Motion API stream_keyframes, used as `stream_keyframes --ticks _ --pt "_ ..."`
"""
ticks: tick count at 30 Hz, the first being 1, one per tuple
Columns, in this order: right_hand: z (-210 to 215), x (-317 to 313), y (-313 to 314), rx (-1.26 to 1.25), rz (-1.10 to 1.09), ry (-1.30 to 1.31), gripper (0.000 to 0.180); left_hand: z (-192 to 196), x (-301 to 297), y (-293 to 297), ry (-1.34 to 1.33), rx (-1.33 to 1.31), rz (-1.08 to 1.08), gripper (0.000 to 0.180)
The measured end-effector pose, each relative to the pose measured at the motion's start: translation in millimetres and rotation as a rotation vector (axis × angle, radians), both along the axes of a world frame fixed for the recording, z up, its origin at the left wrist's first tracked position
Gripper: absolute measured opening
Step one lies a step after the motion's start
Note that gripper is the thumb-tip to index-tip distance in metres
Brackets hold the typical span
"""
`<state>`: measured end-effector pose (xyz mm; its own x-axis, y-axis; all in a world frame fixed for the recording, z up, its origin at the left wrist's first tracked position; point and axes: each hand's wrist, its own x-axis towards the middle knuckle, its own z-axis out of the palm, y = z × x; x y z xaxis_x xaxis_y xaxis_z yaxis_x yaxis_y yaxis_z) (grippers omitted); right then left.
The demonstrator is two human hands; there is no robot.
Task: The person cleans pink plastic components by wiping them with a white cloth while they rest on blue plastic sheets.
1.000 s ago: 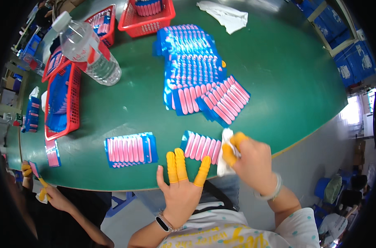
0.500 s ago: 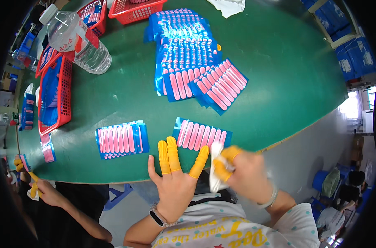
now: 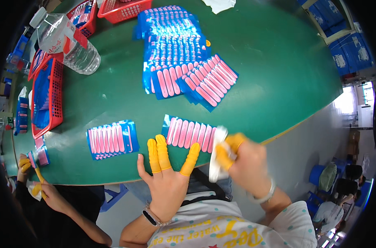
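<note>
A blue sheet with a row of pink rounded strips (image 3: 189, 133) lies near the table's front edge. My left hand (image 3: 167, 190) has its fingers spread, and the yellow finger cots on several of them reach the sheet's near edge. A folded white cloth (image 3: 217, 159) is gripped in my right hand (image 3: 250, 167), which also wears yellow finger cots and is blurred by motion. That cloth is at the sheet's right end. Left of my hands sits a small stack of similar sheets (image 3: 107, 139). Farther off is a large overlapping pile of them (image 3: 171, 49), with several fanned sheets (image 3: 216, 84) at its near right.
A clear plastic bottle (image 3: 74, 45) stands at the far left beside red baskets (image 3: 57, 95) holding blue sheets. White paper (image 3: 219, 4) lies at the table's far side. At the left, another person's hand (image 3: 51, 196) holds a white cloth.
The cloth in my right hand has shifted right and slightly away relative to the sheet. My left hand keeps its place at the sheet. The whole view has shifted a little.
</note>
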<state>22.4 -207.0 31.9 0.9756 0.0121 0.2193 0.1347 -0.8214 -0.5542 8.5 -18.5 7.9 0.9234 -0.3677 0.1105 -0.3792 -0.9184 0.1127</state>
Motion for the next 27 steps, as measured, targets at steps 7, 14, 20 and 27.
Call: stream_keyframes --ticks 7,14,20,27 --pt "-4 -4 12 -0.149 0.008 0.038 0.027 1 1 -3 -0.007 0.03 0.035 0.051" --pt "3 -15 8 0.252 0.046 0.171 0.023 4 -6 8 0.075 -0.096 -0.008 0.064" --pt "-5 1 -16 0.703 -0.189 -0.037 0.017 26 -8 78 -0.11 -0.02 0.377 0.063" --pt "-40 21 -22 0.82 -0.277 -0.348 0.017 -6 -5 87 -0.243 -0.045 0.378 0.049"
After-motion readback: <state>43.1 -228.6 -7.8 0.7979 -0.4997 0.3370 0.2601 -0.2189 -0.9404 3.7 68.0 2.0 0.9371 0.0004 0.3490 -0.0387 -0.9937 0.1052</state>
